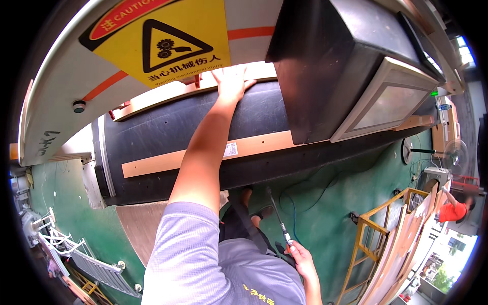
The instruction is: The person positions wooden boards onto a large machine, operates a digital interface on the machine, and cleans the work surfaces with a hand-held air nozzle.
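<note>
And here we are at the black desk [162,132], the left arm stretched right across it, the left hand [232,85] spread wide and laid on the pale wooden strip [173,94] that runs along the far edge, fingers fanned, clasping nothing, the tips washed out in bright light! Over to the right hand [301,258], well clear of the near edge and down beside the body, and this one is wrapped firmly around a long-nozzled tool [281,222], its thin metal rod slanting up toward the desk above the green floor [325,203]. Look at the near side now: a second strip, the labelled strip [254,144], lies flat along the near edge, a white sticker just beside the forearm that crosses over it, its left end close to the near left corner. On the right half of the desk stands a big dark housing [315,66] with a pale-framed screen [399,104], and past it, at the right end, more wood [414,122] shows, though whether it belongs to the labelled strip I cannot tell! Above the far edge arches the white cover [61,112] with its yellow warning sign [178,43], and away to the right, boards lean on a yellow trolley [360,244]
</note>
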Motion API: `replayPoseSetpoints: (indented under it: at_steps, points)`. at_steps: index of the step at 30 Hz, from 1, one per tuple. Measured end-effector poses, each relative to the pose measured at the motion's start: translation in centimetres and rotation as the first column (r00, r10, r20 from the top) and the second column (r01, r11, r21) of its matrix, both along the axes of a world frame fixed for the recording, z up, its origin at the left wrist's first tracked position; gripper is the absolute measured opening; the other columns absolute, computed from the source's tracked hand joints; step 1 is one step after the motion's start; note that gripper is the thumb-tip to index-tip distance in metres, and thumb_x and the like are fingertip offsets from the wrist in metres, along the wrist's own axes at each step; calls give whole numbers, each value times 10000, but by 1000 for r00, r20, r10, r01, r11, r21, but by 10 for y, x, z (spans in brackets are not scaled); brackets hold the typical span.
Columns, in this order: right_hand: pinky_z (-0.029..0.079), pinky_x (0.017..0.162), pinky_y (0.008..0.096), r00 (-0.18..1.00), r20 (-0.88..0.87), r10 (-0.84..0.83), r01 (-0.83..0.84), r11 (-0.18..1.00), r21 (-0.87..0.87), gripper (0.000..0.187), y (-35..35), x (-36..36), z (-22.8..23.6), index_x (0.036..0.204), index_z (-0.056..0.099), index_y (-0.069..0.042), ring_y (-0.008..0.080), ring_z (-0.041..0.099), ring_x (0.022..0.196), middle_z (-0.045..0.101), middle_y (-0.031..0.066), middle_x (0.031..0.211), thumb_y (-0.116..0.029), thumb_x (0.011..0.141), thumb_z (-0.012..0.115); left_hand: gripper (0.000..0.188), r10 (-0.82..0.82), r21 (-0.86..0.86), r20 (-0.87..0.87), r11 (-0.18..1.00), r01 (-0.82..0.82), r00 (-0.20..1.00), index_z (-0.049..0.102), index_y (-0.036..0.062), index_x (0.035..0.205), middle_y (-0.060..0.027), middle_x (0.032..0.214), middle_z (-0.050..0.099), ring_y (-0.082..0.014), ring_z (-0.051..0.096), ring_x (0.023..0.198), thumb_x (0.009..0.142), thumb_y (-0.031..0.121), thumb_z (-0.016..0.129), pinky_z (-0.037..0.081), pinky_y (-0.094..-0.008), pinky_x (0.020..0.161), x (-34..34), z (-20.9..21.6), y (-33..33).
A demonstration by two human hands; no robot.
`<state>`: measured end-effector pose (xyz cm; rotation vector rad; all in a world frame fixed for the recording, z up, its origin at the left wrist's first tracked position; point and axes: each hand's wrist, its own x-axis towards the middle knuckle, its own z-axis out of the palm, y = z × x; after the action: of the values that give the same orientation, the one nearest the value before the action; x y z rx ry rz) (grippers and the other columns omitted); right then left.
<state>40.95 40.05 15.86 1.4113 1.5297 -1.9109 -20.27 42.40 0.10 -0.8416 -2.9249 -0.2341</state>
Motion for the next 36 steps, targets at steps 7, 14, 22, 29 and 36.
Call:
replayPoseSetpoints:
  at_steps: [7,14,22,29,36]
  points:
    - [456,923,267,999,21,-32,32,999,15,436,-2,-6,3,1317,640,15,114,596,971,666,4,1005,-341,1068,613,828,-45,-70,44,996,48,998,427,239,1583,-59,1668,356,-335,247,1563,947,763,509,50,-781,1178,-5,-1,8]
    - [470,951,261,997,-65,-33,38,997,66,485,-2,1,11,1418,608,21,113,614,988,688,18,1022,-310,1064,632,906,-82,78,178,995,69,981,371,103,1608,-202,1659,343,-405,280,1545,968,725,528,193,-579,1259,12,25,-5]
    - [487,939,272,962,-252,-107,117,993,24,519,-17,16,6,1401,614,29,117,620,974,686,20,1021,-357,1055,644,257,78,969,-96,235,75,992,525,21,1284,-119,1182,613,-187,669,884,1052,127,556,565,-327,758,99,142,-184]
    - [468,917,270,918,-385,-96,106,994,5,464,-30,26,9,1333,649,10,114,606,951,687,12,1005,-363,1058,637,224,102,982,78,-180,-59,992,447,19,1145,-140,935,707,-242,752,805,1106,219,541,596,-322,670,36,238,-274]
    - [494,930,286,906,-418,-72,107,993,60,490,-35,48,-1,1374,631,28,121,630,948,686,22,1005,-347,1059,644,271,-7,890,277,-374,-260,961,449,8,1176,-164,960,736,-281,772,861,1093,252,532,588,-325,668,36,252,-271]
